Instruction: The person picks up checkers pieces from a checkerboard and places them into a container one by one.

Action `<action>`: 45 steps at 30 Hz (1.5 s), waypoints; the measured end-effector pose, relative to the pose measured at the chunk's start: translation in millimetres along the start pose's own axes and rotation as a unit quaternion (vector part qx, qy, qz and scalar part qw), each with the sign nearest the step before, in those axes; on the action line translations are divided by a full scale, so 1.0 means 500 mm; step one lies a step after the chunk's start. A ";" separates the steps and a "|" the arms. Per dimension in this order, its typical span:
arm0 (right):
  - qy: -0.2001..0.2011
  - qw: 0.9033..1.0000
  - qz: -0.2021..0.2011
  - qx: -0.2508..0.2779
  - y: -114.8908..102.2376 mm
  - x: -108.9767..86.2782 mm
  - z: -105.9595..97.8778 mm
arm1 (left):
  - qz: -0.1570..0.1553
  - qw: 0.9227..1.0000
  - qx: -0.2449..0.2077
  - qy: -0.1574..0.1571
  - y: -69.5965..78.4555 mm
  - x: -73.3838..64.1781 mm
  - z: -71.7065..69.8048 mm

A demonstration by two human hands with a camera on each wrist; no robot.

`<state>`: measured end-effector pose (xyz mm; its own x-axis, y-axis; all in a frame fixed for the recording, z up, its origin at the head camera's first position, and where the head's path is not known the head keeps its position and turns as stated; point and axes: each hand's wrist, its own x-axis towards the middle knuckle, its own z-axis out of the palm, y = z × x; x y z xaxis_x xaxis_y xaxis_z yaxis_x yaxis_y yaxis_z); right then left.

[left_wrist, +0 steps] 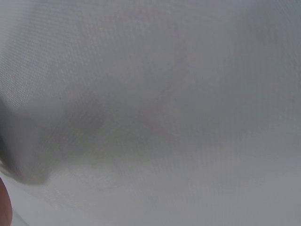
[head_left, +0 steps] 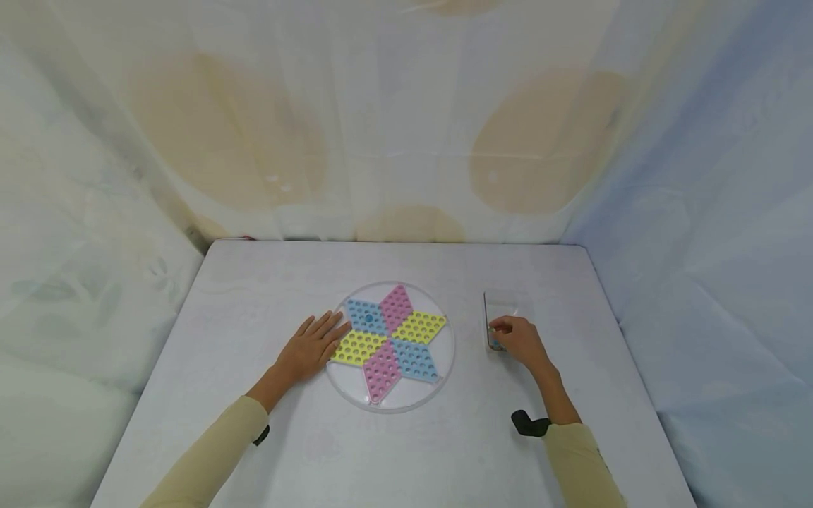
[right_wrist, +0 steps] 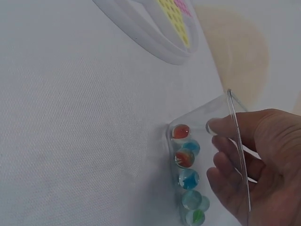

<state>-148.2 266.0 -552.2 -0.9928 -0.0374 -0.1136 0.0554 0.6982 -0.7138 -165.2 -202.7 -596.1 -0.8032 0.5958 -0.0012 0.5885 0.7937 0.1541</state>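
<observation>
A round Chinese checkers board point(head_left: 421, 329) lies on the table, its star made of pink, yellow and blue points with rows of holes. One blue marble point(head_left: 369, 318) sits in the upper-left blue point. My left hand point(head_left: 309, 351) rests flat with fingers straight at the board's left rim. My right hand point(head_left: 522, 341) reaches into a clear plastic box point(head_left: 502, 303), thumb and curled fingertips close together. In the right wrist view a small glassy edge shows at the thumb tip; I cannot tell whether it is a marble. Several glass marbles point(right_wrist: 189, 179) line the box's near side.
The white-covered table point(head_left: 356, 451) has a curtain point(head_left: 394, 127) along its far edge and more fabric at both sides. A dark strap piece point(head_left: 530, 424) hangs by my right wrist. The left wrist view shows mostly blurred, shaded white cloth point(left_wrist: 211, 179).
</observation>
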 end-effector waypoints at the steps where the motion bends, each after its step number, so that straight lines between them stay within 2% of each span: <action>1: -0.001 1.000 -0.001 -0.002 0.000 0.000 0.000 | 0.000 1.000 -0.001 0.001 0.000 0.000 0.000; 9: -0.015 1.000 -0.007 -0.011 0.002 0.003 -0.001 | 0.002 1.000 -0.001 0.013 0.001 0.000 -0.001; 24: -0.026 1.000 -0.001 -0.006 0.006 0.005 0.005 | -0.010 1.000 -0.009 -0.008 0.004 -0.002 -0.006; 33: -0.006 1.000 -0.014 0.000 0.004 0.000 -0.004 | -0.006 1.000 0.000 -0.001 0.006 -0.002 -0.006; 38: 0.010 1.000 -0.014 0.015 -0.013 -0.003 -0.013 | -0.011 1.000 0.012 -0.013 0.002 0.000 -0.002; 45: 0.040 0.998 -0.034 0.026 -0.038 -0.003 -0.015 | -0.006 1.000 0.011 -0.002 0.004 0.000 -0.004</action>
<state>-148.8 258.4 -533.3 -0.9997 -0.0244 -0.0102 -0.0084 0.6572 -0.7536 -164.5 -201.4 -593.6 -0.8096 0.5870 -0.0077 0.5809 0.8030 0.1329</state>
